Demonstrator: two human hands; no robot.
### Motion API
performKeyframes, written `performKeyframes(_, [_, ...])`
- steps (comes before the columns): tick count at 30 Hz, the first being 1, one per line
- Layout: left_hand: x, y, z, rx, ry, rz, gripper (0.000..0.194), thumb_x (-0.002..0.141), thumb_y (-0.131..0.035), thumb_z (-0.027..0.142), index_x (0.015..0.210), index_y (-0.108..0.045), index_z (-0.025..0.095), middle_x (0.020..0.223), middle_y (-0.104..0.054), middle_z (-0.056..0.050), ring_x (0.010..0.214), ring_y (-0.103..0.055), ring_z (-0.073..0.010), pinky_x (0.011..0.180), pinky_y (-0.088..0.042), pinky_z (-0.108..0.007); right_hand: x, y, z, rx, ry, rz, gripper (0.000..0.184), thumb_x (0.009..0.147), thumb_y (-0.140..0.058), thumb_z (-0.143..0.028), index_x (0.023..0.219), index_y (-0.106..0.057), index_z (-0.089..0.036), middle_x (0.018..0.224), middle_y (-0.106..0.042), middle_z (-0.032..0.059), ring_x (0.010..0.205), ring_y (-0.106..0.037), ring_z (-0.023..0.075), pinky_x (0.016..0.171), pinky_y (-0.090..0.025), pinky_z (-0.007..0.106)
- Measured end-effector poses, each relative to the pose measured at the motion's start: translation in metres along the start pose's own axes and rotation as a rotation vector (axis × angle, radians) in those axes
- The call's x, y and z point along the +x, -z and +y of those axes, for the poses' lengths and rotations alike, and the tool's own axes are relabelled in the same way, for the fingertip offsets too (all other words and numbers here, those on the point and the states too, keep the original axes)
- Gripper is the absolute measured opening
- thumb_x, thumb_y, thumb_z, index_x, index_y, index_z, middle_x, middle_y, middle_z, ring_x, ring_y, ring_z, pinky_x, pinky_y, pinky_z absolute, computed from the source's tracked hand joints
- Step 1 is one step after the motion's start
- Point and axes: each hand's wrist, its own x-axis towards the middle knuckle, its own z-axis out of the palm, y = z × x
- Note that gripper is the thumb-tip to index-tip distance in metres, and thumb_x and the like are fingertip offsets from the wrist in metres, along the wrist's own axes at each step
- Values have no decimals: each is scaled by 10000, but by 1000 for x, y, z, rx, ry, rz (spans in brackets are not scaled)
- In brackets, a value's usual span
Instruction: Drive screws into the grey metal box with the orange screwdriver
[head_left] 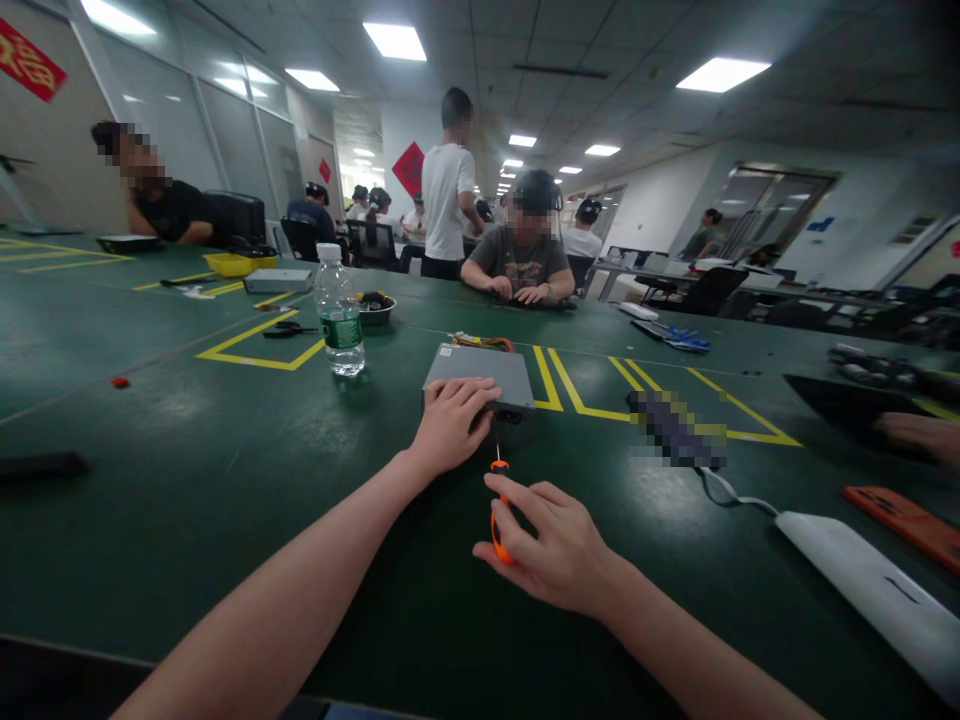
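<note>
A grey metal computer power supply unit [487, 372] lies on the green table in front of me. Bundled coloured cables [480, 342] show behind its far edge. My left hand [457, 420] holds the box, its fingers laid over the top near the front left and its thumb down at the front side. Between the thumb and fingers of my right hand [547, 545] is an orange and black screwdriver [501, 545]. Its thin shaft points away from me at the box's front face. Whether the tip sits on a screw is too small to tell.
A water bottle [341, 315] stands left of the box, with a metal bowl [376, 310] behind it. To the right lie a blurred dark device [675, 430] with a white cable, a white power bank-like slab [862, 570] and an orange phone [904, 520]. A person [525, 250] sits opposite.
</note>
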Motion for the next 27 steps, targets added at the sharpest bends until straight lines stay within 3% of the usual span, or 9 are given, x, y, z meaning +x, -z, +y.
performKeyframes(5, [1, 0, 1, 6, 4, 8, 263, 858, -457, 227, 1104, -543, 267, 1230, -573, -8, 1120, -487, -196, 917, -269, -396, -2, 1, -1, 85, -57, -28, 383, 879, -459, -421, 994, -533, -64, 1030, -609, 236, 937, -611, 244, 718, -523, 325])
performKeyframes(9, [0, 1, 1, 6, 4, -2, 276, 854, -463, 226, 1115, -541, 267, 1228, -574, -8, 1116, -492, -196, 916, -273, -396, 1, 7, -4, 79, -24, -132, 304, 904, -384, -297, 1107, -538, -131, 1068, -605, 204, 988, -593, 245, 711, -511, 343])
performKeyframes(14, [0, 1, 1, 6, 7, -3, 279, 860, -452, 223, 1117, -548, 273, 1226, -575, -14, 1128, -484, -202, 918, -275, -401, 3, 5, -4, 108, -6, -38, 224, 890, -462, -281, 1001, -553, -111, 1044, -639, 177, 799, -637, 177, 651, -492, 301])
performKeyframes(19, [0, 0, 0, 8, 5, -3, 289, 853, -461, 225, 1124, -549, 275, 1227, -574, -18, 1123, -486, -208, 919, -275, -404, -2, 1, -3, 167, -95, 73, 270, 860, -524, -413, 909, -480, -151, 982, -661, 170, 818, -642, 179, 652, -509, 281])
performKeyframes(21, [0, 1, 0, 7, 3, -2, 285, 855, -458, 225, 1121, -548, 273, 1226, -575, -18, 1122, -487, -207, 917, -276, -403, -3, 2, -3, 192, -122, 43, 315, 864, -498, -444, 941, -472, -140, 986, -650, 178, 841, -639, 192, 679, -521, 297])
performKeyframes(27, [0, 2, 2, 13, 9, -8, 288, 848, -468, 214, 1117, -551, 277, 1222, -576, -7, 1111, -494, -198, 915, -281, -398, 2, 8, -6, 141, -60, -146, 296, 906, -387, -283, 1129, -515, -137, 1091, -584, 197, 987, -590, 234, 723, -520, 333])
